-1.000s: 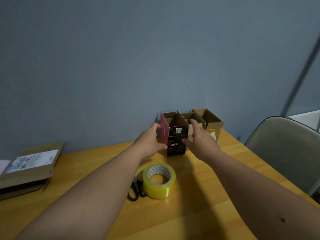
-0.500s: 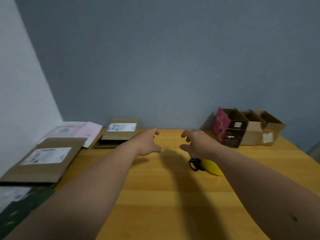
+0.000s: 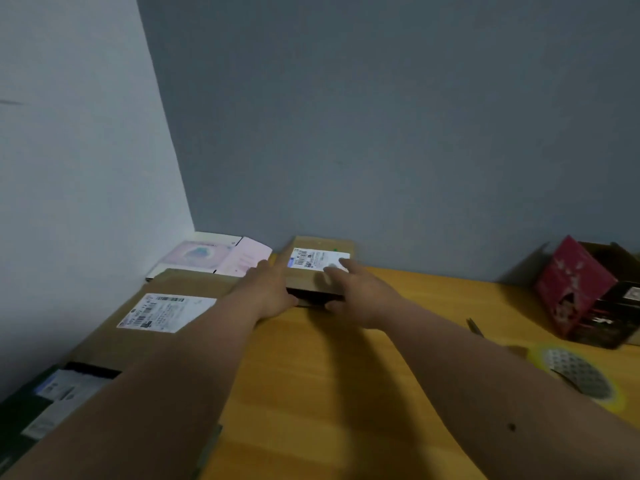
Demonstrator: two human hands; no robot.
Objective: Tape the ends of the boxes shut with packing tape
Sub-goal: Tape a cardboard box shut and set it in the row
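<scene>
Two hands were out over the wooden worktop [image 3: 346, 393], both on one flat brown cardboard box [image 3: 320, 271] at the far edge against the grey wall. The left hand [image 3: 273, 289] lay along the box's left side, thumb at its near left corner, fingers straight. The right hand [image 3: 360, 292] grasped the near right corner, fingers spread over the top and reaching the white shipping label [image 3: 311, 259], thumb at the dark front edge. The label carried barcodes and fine print, too blurred to read.

Flat parcels counted, four:
- the box in hand
- a large flat cardboard mailer [image 3: 173, 306] to the left with one white barcode label, text unreadable
- a pink and white flat package [image 3: 214, 254] far left in the corner
- a dark package [image 3: 38, 410] near left with pale labels, partly under the mailer

Upright open boxes at far right: one red and black box [image 3: 585, 292] with pale markings and a small white sticker, nothing legible, and a brown cardboard one behind it, cut by the frame edge.

One roll of packing tape [image 3: 581, 375], yellowish, lay flat at near right, well apart from the box in hand. A thin dark tip [image 3: 474, 327] showed just left of the roll; I could not tell what it was.
</scene>
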